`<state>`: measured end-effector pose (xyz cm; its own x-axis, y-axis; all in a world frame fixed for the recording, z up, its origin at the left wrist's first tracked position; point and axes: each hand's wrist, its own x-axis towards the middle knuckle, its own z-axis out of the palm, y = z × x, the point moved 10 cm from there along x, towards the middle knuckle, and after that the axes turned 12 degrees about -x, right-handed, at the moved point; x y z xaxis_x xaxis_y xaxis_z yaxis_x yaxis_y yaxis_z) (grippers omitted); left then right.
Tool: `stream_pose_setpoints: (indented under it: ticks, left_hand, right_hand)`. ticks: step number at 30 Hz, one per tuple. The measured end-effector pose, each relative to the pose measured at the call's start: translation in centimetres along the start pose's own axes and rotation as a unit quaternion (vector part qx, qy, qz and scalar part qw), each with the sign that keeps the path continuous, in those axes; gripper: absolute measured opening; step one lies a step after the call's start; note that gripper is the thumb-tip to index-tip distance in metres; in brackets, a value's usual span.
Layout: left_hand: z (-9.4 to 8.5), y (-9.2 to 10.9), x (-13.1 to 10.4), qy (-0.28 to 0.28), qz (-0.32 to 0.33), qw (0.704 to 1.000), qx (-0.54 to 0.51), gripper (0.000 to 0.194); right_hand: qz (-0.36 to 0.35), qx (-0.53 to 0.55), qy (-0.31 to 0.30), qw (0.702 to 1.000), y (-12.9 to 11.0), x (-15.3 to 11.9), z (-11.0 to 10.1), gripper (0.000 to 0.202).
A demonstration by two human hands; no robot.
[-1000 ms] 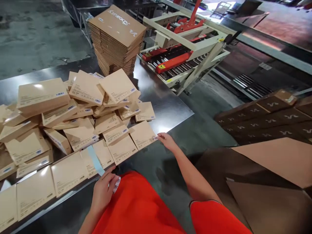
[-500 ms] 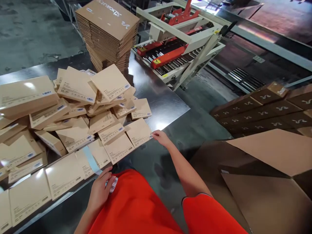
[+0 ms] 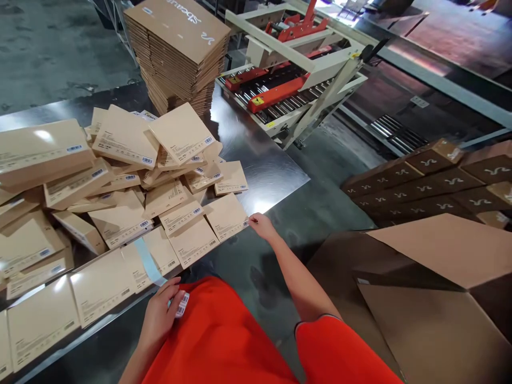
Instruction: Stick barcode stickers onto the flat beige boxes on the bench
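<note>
My left hand (image 3: 162,309) is closed on a label strip (image 3: 182,305) with barcodes; its pale blue backing (image 3: 149,261) runs up over a flat box. At the near table corner, my right hand (image 3: 262,226) has its fingers pinched at the barcode corner of a cream box (image 3: 226,217); whether anything is between the fingertips is too small to tell. Flat cream boxes (image 3: 102,285) lie in a row along the table's front edge. Behind them several more are heaped loosely, most with a blue-edged barcode label, such as the tilted top box (image 3: 182,133).
A tall stack of folded cartons (image 3: 176,48) stands at the back of the metal table (image 3: 276,173). Beyond it is a roller machine (image 3: 280,90) with red parts. At right are a large open carton (image 3: 432,320) and stacked brown boxes (image 3: 424,186).
The view has shifted slightly. Both hands keep nearly the same places, the right one still at the box corner and the left one still on the label strip.
</note>
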<state>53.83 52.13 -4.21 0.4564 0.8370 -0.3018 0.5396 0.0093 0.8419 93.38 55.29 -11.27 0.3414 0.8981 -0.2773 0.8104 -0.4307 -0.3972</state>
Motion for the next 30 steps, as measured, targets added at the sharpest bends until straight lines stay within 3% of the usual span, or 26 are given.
stream_pose_setpoints:
  ticks: [14, 18, 21, 24, 27, 28, 30]
  left_hand:
    - [-0.5, -0.5, -0.3, 0.021, -0.024, 0.999, -0.041, 0.033]
    - [-1.6, 0.2, -0.5, 0.076, -0.037, 0.990, -0.110, 0.033]
    - [-2.2, 0.5, -0.8, 0.136, -0.099, 0.961, -0.219, 0.038]
    - [-2.7, 2.1, -0.9, 0.191, -0.121, 0.930, -0.291, 0.038]
    - [-3.5, 4.4, -0.7, 0.241, -0.091, 0.927, -0.274, 0.037]
    - [-3.8, 4.9, -0.7, 0.256, -0.082, 0.927, -0.263, 0.036]
    - [-4.1, 5.4, -0.9, 0.275, -0.072, 0.926, -0.247, 0.035]
  right_hand:
    - [0.098, -0.091, -0.050, 0.990, 0.5, 0.9, -0.2, 0.028]
    - [0.071, -0.051, -0.066, 0.994, -0.2, 0.6, -0.6, 0.016]
    - [0.062, -0.036, -0.049, 0.996, -1.5, 0.0, -1.8, 0.019]
    - [0.054, -0.023, 0.001, 0.998, -5.3, -1.8, -2.9, 0.024]
    - [-0.019, 0.070, -0.009, 0.997, -13.0, -5.8, -1.4, 0.028]
    - [-0.087, 0.207, -0.069, 0.972, -16.9, -7.7, 0.0, 0.030]
    - [-0.170, 0.409, -0.183, 0.878, -23.6, -11.5, 1.9, 0.041]
